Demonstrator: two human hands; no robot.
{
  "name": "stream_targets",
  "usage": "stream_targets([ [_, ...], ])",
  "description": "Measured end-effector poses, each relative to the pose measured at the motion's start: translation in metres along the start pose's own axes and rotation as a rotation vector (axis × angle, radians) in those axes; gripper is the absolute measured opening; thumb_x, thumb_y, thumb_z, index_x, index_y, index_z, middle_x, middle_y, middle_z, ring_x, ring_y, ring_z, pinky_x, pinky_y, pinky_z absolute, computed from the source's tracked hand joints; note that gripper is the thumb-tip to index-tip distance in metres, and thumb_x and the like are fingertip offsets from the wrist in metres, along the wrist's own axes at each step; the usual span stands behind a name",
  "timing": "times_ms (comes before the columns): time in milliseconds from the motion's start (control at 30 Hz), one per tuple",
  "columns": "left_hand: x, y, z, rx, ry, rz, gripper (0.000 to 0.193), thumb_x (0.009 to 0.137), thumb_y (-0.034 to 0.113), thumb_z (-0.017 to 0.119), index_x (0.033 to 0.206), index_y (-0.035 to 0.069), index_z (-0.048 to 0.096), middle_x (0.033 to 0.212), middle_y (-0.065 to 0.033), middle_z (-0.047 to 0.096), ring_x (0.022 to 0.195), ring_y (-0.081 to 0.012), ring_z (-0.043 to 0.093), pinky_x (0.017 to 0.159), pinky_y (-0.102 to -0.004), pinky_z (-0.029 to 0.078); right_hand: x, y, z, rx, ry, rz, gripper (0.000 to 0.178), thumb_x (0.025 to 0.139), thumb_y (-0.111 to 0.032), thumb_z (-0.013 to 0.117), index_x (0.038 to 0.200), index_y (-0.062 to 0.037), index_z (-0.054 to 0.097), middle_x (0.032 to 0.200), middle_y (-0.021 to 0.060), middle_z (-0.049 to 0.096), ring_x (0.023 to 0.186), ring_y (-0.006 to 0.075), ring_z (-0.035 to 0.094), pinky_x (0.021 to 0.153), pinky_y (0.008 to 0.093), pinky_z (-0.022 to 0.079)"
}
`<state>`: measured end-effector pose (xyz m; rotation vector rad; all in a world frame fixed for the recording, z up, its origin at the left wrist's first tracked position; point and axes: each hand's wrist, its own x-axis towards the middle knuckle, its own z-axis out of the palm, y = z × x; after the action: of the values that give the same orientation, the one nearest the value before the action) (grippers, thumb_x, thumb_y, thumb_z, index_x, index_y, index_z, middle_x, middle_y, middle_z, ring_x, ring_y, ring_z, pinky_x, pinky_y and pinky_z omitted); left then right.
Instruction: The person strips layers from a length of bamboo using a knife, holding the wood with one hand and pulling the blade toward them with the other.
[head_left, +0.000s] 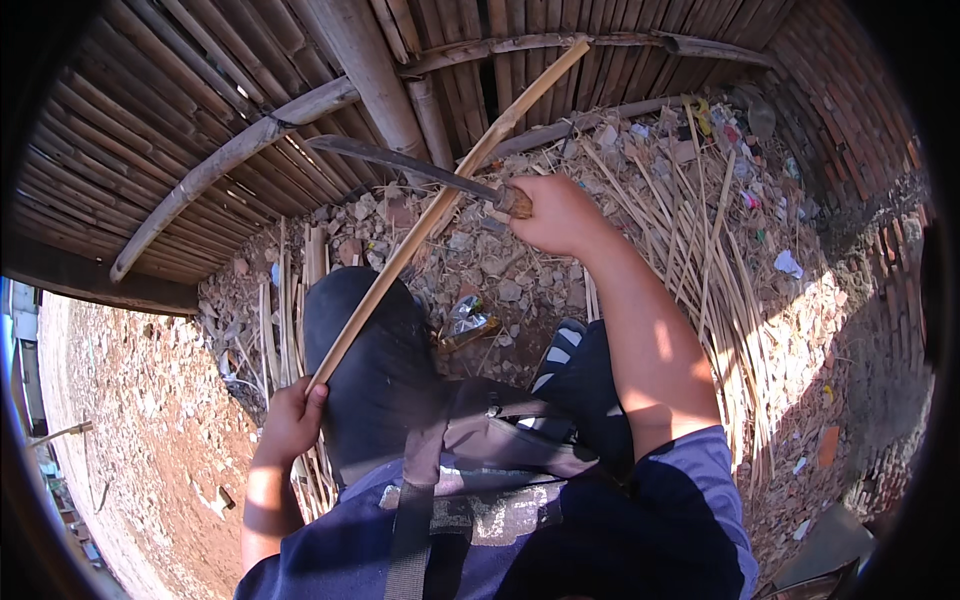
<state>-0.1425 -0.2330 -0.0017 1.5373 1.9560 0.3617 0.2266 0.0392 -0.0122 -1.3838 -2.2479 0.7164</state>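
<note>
The bamboo strip [440,205] you are working on runs as a long diagonal from your left hand [292,420], low beside your left knee, up and away to its far tip against the bamboo fence [200,90]. Your left hand is clenched around the strip's near end. About halfway up, the curved dark blade of your knife [400,162] lies across the strip, touching it where the two cross. Your right hand [555,212] is closed tight on the knife's wooden handle, arm stretched forward over your right knee.

Below the strip, your dark trouser leg [365,360] sits bent, and a sandal with pale stripes [558,352] shows near your right leg. A crumpled shiny wrapper [465,322] lies on the ground between your legs. A grey bag strap [425,480] crosses your blue shirt.

To your right, a loose heap of thin split bamboo slivers [690,230] spreads over the rubble, mixed with scraps of litter. More slivers stand in a bundle near your left knee. A thick bamboo pole [240,150] slants across the fence. A brick wall [860,110] curves along the far right.
</note>
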Motion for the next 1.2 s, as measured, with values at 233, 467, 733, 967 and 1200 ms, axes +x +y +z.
stream_targets([
  [233, 0.000, -0.004, 0.001, 0.012, 0.000, -0.003, 0.044, 0.104, 0.039, 0.054, 0.093, -0.002, 0.064, 0.065, -0.0222, 0.059, 0.064, -0.0408, 0.062, 0.062, -0.0450, 0.047, 0.000, -0.006, -0.005, 0.003, -0.037, 0.020, 0.035, 0.076, -0.019, 0.073, 0.107, -0.0039, 0.071, 0.088, 0.0218, 0.070, 0.085, 0.0403, 0.068, 0.077, 0.0450, 0.053],
  [467, 0.000, 0.002, -0.001, 0.017, -0.013, -0.031, 0.045, 0.104, 0.040, 0.054, 0.094, -0.002, 0.065, 0.066, -0.0222, 0.060, 0.066, -0.0410, 0.063, 0.062, -0.0450, 0.048, -0.003, -0.013, -0.013, -0.043, -0.060, 0.050, 0.033, 0.074, -0.019, 0.071, 0.106, -0.0084, 0.071, 0.093, 0.0199, 0.071, 0.091, 0.0393, 0.069, 0.081, 0.0470, 0.054],
  [733, 0.000, 0.005, -0.001, 0.025, 0.005, -0.019, 0.044, 0.104, 0.040, 0.054, 0.093, -0.002, 0.065, 0.065, -0.0216, 0.059, 0.063, -0.0401, 0.062, 0.061, -0.0446, 0.047, -0.010, -0.025, -0.030, -0.216, -0.051, 0.084, 0.025, 0.074, -0.020, 0.068, 0.098, -0.0108, 0.070, 0.094, 0.0172, 0.071, 0.095, 0.0382, 0.069, 0.084, 0.0494, 0.055],
  [967, -0.002, -0.004, 0.002, -0.023, 0.019, -0.014, 0.040, 0.103, 0.036, 0.056, 0.096, -0.002, 0.065, 0.065, -0.0217, 0.059, 0.062, -0.0393, 0.062, 0.061, -0.0441, 0.048, -0.010, -0.030, -0.025, -0.230, -0.073, 0.031, 0.029, 0.074, -0.019, 0.068, 0.101, -0.0096, 0.071, 0.087, 0.0199, 0.070, 0.086, 0.0408, 0.068, 0.078, 0.0499, 0.054],
  [1200, 0.001, 0.007, -0.002, 0.032, 0.002, 0.004, 0.039, 0.103, 0.035, 0.056, 0.097, -0.002, 0.066, 0.065, -0.0222, 0.060, 0.064, -0.0404, 0.063, 0.062, -0.0450, 0.048, -0.012, -0.034, -0.029, -0.191, -0.091, 0.066, 0.023, 0.073, -0.019, 0.068, 0.094, -0.0080, 0.068, 0.083, 0.0192, 0.068, 0.085, 0.0408, 0.067, 0.077, 0.0505, 0.053],
])
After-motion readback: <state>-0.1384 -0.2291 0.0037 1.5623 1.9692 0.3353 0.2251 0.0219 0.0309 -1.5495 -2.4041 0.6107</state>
